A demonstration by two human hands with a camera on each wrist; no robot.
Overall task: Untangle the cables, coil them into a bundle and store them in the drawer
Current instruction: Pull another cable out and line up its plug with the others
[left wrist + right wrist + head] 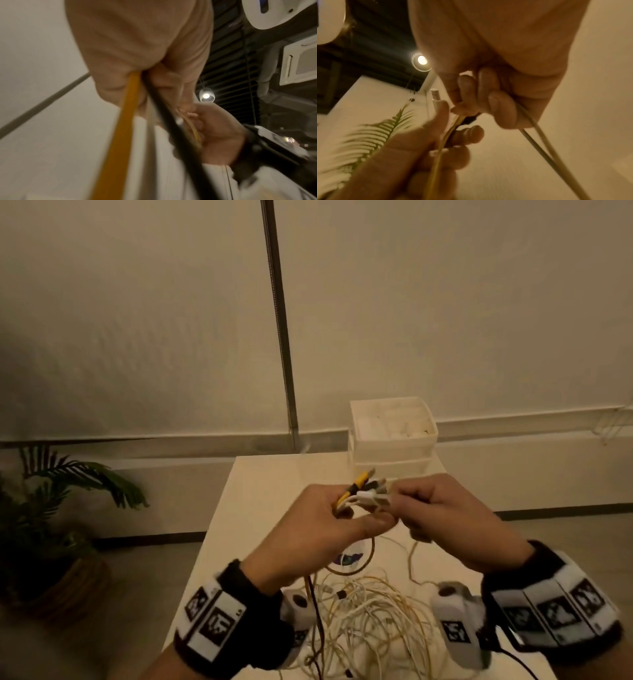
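Both hands are raised above the table, close together. My left hand (329, 518) grips a bunch of cable ends (366, 491): yellow, black and white plugs stick out above its fingers. My right hand (442, 508) pinches a pale cable at the same bunch. In the left wrist view a yellow cable (118, 135) and a black cable (176, 135) run out of my left fist. In the right wrist view two pale cables (544, 146) hang from my right fingers, and a white plug (435, 98) stands up from the left hand. A loose tangle of cables (370, 621) lies on the table below.
A white drawer unit (394, 436) stands at the table's far edge, its top drawer pulled open with pale items inside. The white table (260, 501) is narrow. A potted palm (51, 508) stands on the floor to the left. A wall rises behind.
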